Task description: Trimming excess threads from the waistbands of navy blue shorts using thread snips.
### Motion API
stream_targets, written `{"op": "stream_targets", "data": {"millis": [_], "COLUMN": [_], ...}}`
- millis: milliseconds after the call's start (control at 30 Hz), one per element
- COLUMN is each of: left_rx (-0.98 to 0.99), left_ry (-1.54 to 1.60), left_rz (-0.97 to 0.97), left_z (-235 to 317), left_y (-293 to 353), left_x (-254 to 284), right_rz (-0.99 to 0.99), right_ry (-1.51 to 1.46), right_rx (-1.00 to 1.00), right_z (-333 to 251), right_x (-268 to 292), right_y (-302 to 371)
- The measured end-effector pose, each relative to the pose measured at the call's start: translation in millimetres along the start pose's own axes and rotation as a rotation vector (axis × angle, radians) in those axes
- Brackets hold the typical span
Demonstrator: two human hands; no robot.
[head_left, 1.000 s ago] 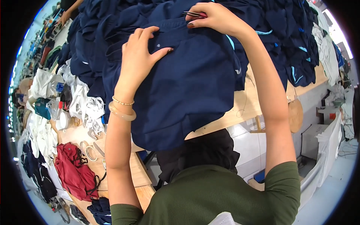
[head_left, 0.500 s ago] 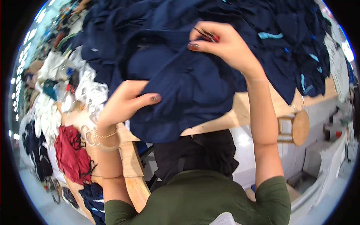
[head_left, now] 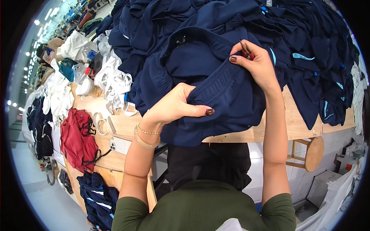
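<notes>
A navy garment [head_left: 235, 106] with a gathered elastic waistband [head_left: 214, 84] lies spread at the table's front edge, its waist opening facing up. My left hand [head_left: 173, 104] pinches the near side of the waistband, thumb on top and fingers hidden inside. Farther right along the same band, my right hand [head_left: 257, 67] grips the cloth between thumb and fingers. Tucked in that right hand is a small dark pointed tool [head_left: 244, 47] with a red part, perhaps thread snips; most of it is hidden. A small label [head_left: 181, 40] shows inside the back of the waist.
Heaped navy garments [head_left: 154, 23] cover the table's far side, some with light-blue strips [head_left: 302, 56]. On the left are white cloths [head_left: 115, 79], a red drawstring bag [head_left: 78, 140], tape rolls [head_left: 101, 126] and a phone [head_left: 120, 145]. A wooden stool [head_left: 314, 154] stands right, below the table.
The waistband now shows flatter and stretched between my hands, its gathers visible and the waist opening wider. Both hands keep hold of the garment. The view has shifted, uncovering the phone beside my left forearm.
</notes>
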State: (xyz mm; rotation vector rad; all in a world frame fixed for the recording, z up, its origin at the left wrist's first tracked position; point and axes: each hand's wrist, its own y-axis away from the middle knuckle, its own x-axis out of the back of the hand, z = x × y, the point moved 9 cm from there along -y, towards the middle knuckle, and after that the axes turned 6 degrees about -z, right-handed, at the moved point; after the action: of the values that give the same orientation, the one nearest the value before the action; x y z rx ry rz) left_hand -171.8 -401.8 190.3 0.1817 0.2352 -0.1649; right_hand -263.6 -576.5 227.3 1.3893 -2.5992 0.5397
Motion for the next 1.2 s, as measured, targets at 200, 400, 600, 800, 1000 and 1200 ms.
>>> {"op": "stream_targets", "data": {"millis": [200,400,600,800,1000,1200], "left_rx": [-0.167,-0.248,-0.267,-0.302,-0.318,-0.351], "left_ry": [0.232,0.202,0.233,0.315,0.339,0.351], "left_rz": [0.057,0.176,0.196,0.222,0.269,0.260], "left_z": [-0.2,8.2,8.1,15.1,19.1,22.2], "left_y": [-15.9,-12.2,-16.9,-17.9,-19.8,-18.9], "left_x": [-12.8,-10.2,-13.6,-15.6,-14.8,-14.9], "right_rz": [0.145,0.422,0.438,0.425,0.554,0.486], "right_ry": [0.229,0.052,-0.053,0.400,0.150,0.333], "right_rx": [0.137,-0.009,0.023,0.167,0.071,0.230], "right_z": [-13.7,-28.6,-49.5,-69.8,-56.9,-70.7], "right_x": [-2.3,29.0,7.3,-7.1,-6.1,-4.5], "right_y": [9.9,69.6,109.3,121.1,124.3,122.3]}}
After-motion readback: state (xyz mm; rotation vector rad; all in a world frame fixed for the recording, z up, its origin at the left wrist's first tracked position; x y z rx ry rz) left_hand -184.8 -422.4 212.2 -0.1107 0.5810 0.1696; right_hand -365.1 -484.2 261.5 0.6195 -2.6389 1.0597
